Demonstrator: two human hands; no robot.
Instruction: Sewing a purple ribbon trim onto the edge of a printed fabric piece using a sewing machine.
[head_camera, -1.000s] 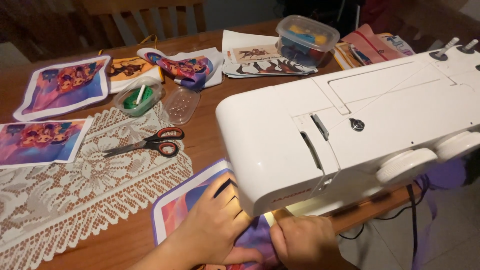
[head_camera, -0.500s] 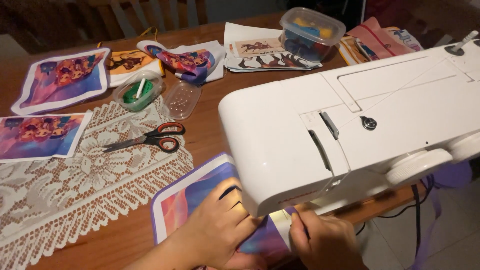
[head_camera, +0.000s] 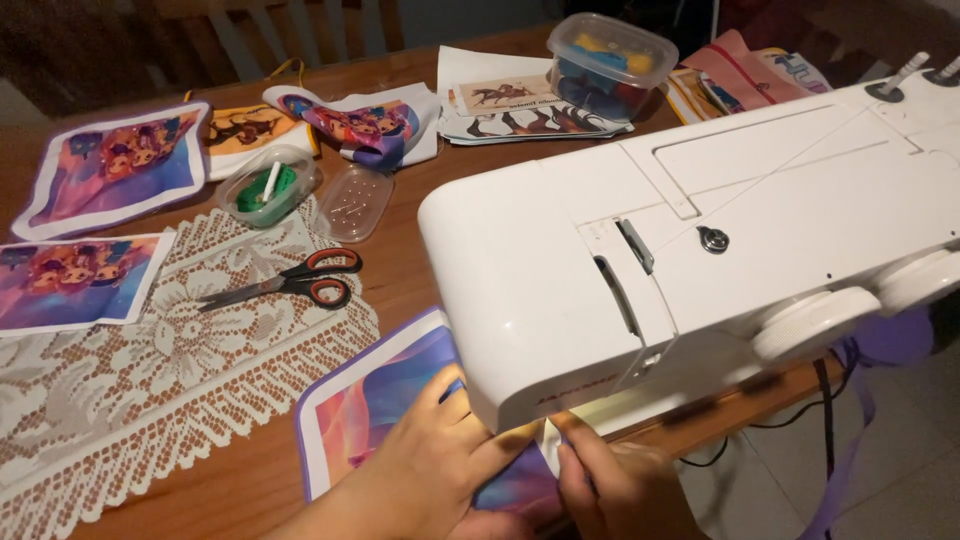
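hands at the sewing machine

head view: the left hand (head_camera: 435, 470) lies flat, its grip released, pressing the printed fabric panel (head_camera: 385, 400) onto the tabletop (head_camera: 400, 265) just under the head of the white sewing machine (head_camera: 700, 250). the right hand (head_camera: 620, 490) sits beside it at the panel's edge below the machine; whether its grip pinches the cloth i cannot tell. scissors (head_camera: 285, 283) rest on a lace runner (head_camera: 150, 370) to the left.
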